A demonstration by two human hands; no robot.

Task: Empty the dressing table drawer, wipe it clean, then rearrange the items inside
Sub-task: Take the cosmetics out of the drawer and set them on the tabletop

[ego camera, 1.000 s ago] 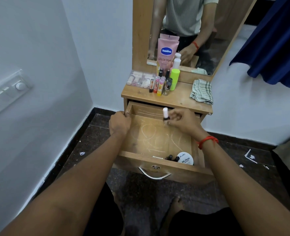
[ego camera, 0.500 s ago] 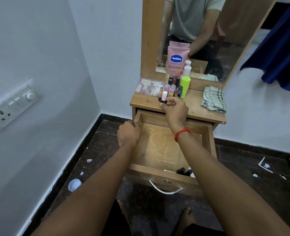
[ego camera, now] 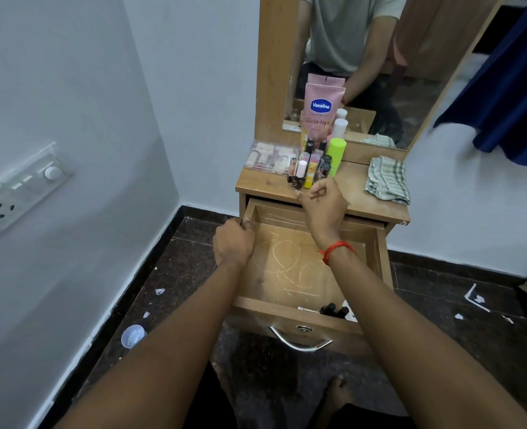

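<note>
Left hand (ego camera: 234,239) grips the drawer (ego camera: 287,274) by its left wall. Right hand (ego camera: 322,199) curled, empty, beside white-capped bottle (ego camera: 299,176) on tabletop (ego camera: 353,185). Dark bottles (ego camera: 333,309) near-right in drawer: lift singly, stand upright.

Cosmetics (ego camera: 313,164), cloth (ego camera: 386,180) (folded) on tabletop (ego camera: 265,184)

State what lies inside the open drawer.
At the drawer front: small dark bottles, a thin stick, a white item's edge. The right forearm covers the rest.
</note>
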